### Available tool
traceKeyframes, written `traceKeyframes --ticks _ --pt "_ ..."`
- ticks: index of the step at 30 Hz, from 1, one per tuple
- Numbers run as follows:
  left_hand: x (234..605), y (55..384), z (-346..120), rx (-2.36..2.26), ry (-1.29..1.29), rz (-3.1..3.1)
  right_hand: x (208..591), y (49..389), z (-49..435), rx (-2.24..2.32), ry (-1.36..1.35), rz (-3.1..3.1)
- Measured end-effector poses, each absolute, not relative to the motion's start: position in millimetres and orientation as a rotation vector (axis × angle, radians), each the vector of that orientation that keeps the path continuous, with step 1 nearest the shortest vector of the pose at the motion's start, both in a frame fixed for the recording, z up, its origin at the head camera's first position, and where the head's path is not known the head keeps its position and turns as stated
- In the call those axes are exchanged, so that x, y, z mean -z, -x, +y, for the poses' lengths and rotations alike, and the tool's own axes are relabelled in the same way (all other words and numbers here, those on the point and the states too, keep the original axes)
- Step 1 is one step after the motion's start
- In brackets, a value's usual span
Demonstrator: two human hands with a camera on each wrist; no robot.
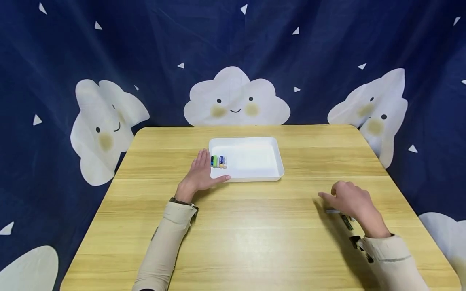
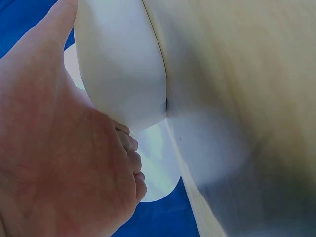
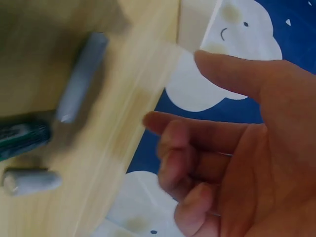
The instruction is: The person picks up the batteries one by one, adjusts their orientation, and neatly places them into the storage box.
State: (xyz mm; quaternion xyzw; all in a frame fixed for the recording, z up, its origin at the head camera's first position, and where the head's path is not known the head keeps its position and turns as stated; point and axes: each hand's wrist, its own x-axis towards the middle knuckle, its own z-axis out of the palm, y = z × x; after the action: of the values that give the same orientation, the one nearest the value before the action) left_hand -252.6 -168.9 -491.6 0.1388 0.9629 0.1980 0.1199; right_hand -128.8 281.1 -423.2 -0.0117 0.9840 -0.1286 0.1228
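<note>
A white tray (image 1: 253,159) lies on the wooden table, with several small batteries (image 1: 215,161) lined up side by side at its left end. My left hand (image 1: 200,173) touches the tray's near left corner, straight fingers along the left side and thumb over the front rim. Toward the right of the table, my right hand (image 1: 353,200) hovers over loose batteries, fingers loosely bent and holding nothing. Below it, the right wrist view shows a grey battery (image 3: 81,79), a dark green one (image 3: 24,138) and a short silver one (image 3: 32,182).
More small dark pieces (image 1: 368,257) lie by the right cuff, partly covered by the sleeve. The wooden table (image 1: 233,234) ends at the back against a dark blue curtain (image 1: 164,32) printed with clouds.
</note>
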Motion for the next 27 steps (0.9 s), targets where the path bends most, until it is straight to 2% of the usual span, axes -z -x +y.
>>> traceKeyframes --ticks 27 --pt "493.7 254.6 -170.1 -0.567 -0.397 2.814 440.5 108.2 291.6 0.181 -0.068 2.759"
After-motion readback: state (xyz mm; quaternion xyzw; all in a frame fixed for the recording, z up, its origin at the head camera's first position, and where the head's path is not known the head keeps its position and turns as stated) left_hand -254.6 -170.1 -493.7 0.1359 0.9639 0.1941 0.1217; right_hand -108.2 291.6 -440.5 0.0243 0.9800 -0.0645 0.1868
